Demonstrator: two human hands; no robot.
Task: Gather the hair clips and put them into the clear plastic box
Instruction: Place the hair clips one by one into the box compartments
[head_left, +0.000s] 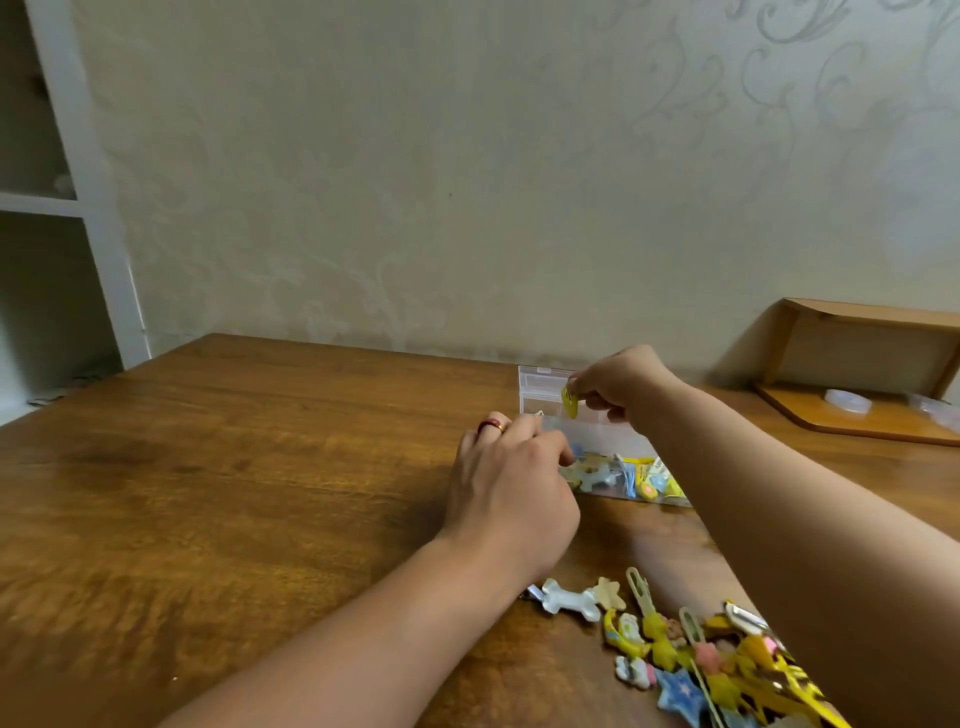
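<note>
The right hand (618, 382) pinches a small yellow clip (570, 402) above the open clear plastic box (597, 436), evidently poised to drop it in, while the left hand (511, 486), fingers curled, rests at the box's near-left edge, apparently steadying it; whether it holds anything cannot be determined. Loose hair clips (675, 649) lie nearer on the table (234, 493), the pile partly covered by the right forearm and cut off at the lower edge, and the box's contents are blurred.
</note>
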